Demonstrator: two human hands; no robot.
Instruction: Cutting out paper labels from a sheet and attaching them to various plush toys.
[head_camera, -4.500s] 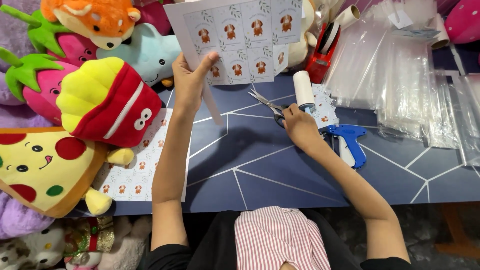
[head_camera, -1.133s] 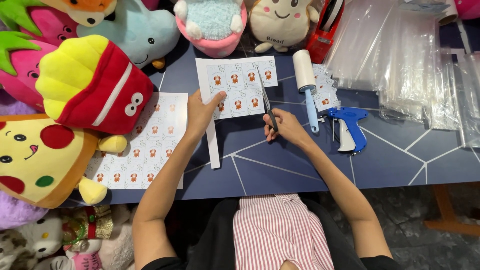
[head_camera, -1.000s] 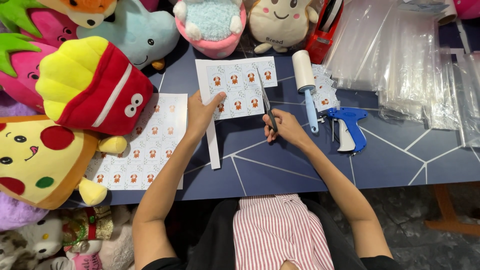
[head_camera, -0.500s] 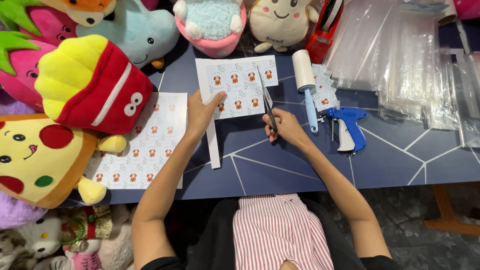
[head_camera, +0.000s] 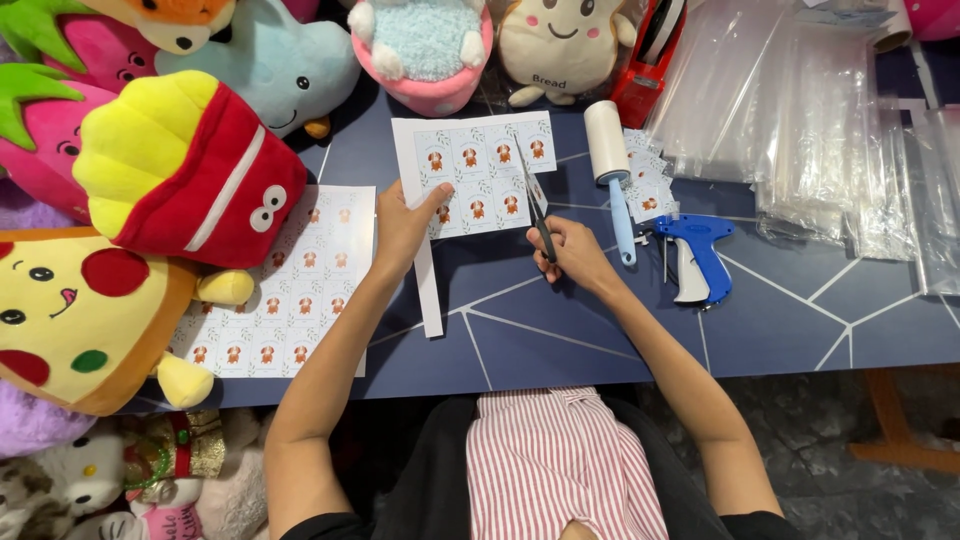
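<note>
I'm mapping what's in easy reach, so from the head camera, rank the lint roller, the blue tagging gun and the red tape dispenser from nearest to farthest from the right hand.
From the right hand:
1. Lint roller, just to its right, its handle beside the knuckles.
2. Blue tagging gun, farther right on the table.
3. Red tape dispenser, at the far edge among the plush toys.
</note>
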